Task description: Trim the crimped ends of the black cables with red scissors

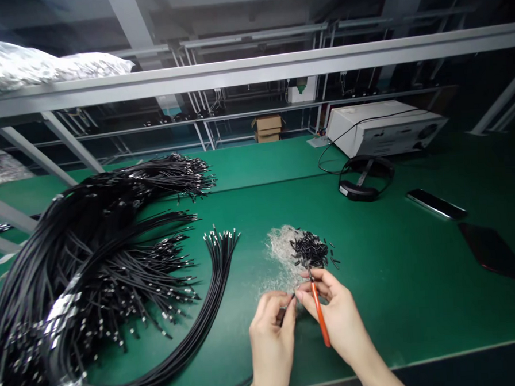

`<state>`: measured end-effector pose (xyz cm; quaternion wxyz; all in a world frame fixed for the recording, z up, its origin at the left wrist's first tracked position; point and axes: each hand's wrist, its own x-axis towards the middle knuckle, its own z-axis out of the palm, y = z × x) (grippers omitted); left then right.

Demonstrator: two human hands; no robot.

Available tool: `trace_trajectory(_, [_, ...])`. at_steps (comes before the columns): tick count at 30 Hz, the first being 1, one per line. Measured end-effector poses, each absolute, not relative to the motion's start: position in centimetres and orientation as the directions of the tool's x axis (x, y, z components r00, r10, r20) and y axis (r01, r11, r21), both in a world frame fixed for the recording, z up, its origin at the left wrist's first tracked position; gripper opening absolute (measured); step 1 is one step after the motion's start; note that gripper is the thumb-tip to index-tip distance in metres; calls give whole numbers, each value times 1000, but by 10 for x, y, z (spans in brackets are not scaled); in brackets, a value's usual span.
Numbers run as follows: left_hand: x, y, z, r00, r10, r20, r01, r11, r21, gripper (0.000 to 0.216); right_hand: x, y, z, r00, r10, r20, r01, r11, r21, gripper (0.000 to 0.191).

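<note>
My left hand (271, 325) is closed in a pinch on the end of a black cable (180, 358) that loops away to the left. My right hand (332, 307) grips an orange-handled tool (319, 311) and pinches a small black piece I cannot make out against the cable end. The two hands meet fingertip to fingertip near the front edge of the green mat (394, 255). Just beyond them lies a pile of small black sleeves (310, 251) on a clear plastic bag (282, 249).
Big bundles of black cables with metal tips (92, 253) cover the left side. A fanned row of cable ends (221, 238) lies mid-table. At the right are a black tape roll (364, 179), a white machine (383, 127), a phone (436, 204) and a dark flat sheet (494, 252).
</note>
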<state>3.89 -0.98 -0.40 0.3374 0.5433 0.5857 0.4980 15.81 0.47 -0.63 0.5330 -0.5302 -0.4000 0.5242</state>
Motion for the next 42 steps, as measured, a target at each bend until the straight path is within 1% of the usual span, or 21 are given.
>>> trace_trajectory(2, [38,-9,-8,-161,976,144,303,-90,949,23,159,5,-10,112,984,-138,-153,-120,-981,43])
trace_trajectory(5, [34,-8,-11,-97,990,105,353,-64,934,23,159,6,-13,108,985,-137,-158,-119,-980,42])
trace_trajectory(7, [32,-9,-11,-75,991,107,386,-70,920,23,158,6,-13,120,983,-137,-147,-119,-982,42])
trace_trajectory(12, [30,-10,-12,-94,979,181,469,-117,875,21,155,6,-10,163,974,-156,-103,-140,-985,41])
trace_trajectory(18, [30,-10,-14,-83,982,169,474,-110,873,19,155,6,-11,151,978,-142,-78,-132,-988,39])
trace_trajectory(20, [31,-10,-14,-76,980,184,496,-123,859,19,155,6,-12,151,980,-130,-64,-122,-990,38])
trace_trajectory(23, [34,-12,-17,-108,963,248,556,-148,818,20,155,5,-11,167,982,-94,38,-102,-994,33])
trace_trajectory(26, [35,-14,-20,-132,954,270,618,-134,775,21,153,3,-9,175,984,-33,230,-74,-970,27])
trace_trajectory(28, [34,-12,-21,-131,962,239,610,-112,784,21,153,2,-9,166,986,19,323,-36,-946,25])
trace_trajectory(30, [31,-9,-19,-115,982,151,521,-70,851,22,155,0,-10,139,988,62,356,9,-935,23])
trace_trajectory(31, [30,-7,-17,-107,992,74,447,-18,895,23,157,0,-12,121,990,78,359,29,-933,22])
trace_trajectory(33, [28,-2,-12,-98,984,-146,269,167,948,28,165,-1,-17,93,988,122,391,77,-917,22])
trace_trajectory(35, [25,4,-6,-85,928,-363,124,372,920,33,177,0,-21,39,972,231,502,181,-846,25])
trace_trajectory(37, [23,8,-1,-48,875,-482,48,484,874,34,189,2,-24,-96,930,355,661,326,-675,28])
trace_trajectory(38, [22,9,0,-31,863,-505,25,505,863,33,193,3,-25,-177,905,387,723,386,-573,27])
trace_trajectory(40, [21,10,2,-12,857,-515,-5,515,857,31,199,5,-27,-310,867,391,798,461,-388,23])
trace_trajectory(42, [21,10,1,-16,855,-518,-14,518,855,29,200,6,-27,-373,850,372,835,482,-264,23])
